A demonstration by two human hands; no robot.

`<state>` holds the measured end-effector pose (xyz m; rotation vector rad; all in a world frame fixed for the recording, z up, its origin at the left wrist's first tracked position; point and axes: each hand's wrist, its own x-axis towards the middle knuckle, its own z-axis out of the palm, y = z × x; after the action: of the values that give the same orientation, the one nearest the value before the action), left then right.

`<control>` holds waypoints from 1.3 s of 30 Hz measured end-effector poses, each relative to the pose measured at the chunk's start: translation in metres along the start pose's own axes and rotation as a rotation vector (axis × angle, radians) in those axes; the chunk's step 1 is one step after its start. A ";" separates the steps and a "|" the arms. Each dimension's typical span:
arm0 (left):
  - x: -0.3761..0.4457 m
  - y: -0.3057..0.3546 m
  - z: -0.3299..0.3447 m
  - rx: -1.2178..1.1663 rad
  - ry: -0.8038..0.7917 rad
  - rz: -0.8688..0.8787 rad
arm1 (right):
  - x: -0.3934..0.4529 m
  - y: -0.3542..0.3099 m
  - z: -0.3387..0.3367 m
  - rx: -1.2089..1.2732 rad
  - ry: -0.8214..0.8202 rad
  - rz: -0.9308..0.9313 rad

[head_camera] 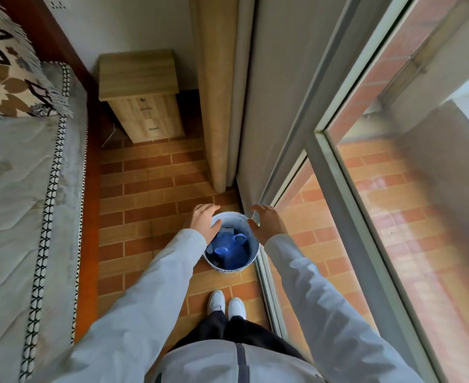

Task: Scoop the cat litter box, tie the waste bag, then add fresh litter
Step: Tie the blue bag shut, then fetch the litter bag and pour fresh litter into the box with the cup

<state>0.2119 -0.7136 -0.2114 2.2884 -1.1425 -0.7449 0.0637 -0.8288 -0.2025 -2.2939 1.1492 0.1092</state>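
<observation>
Well off to the left of both hands runs a bed, and beyond them, toward the wall, stands a wooden nightstand. The left hand reaches down with fingers spread and relaxed, holding nothing, over the left rim of a white bin on the tiled floor. The bin sits directly between and below the two hands, lined with a blue waste bag that looks crumpled inside. The right hand hangs likewise released, over the right rim, with a glass sliding door further right. The bag is probably thin, soft and slippery, light unless loaded; gathering its upper edge at the rim with both hands seems the safest hold.
</observation>
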 end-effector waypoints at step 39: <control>-0.406 -0.058 -0.035 0.120 0.959 -0.792 | -0.149 -0.208 0.077 -0.030 -0.332 -1.150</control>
<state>0.0620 -0.3422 -0.1175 2.6576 0.1718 0.2471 0.1410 -0.5850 -0.1269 -2.4759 -0.4065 0.0544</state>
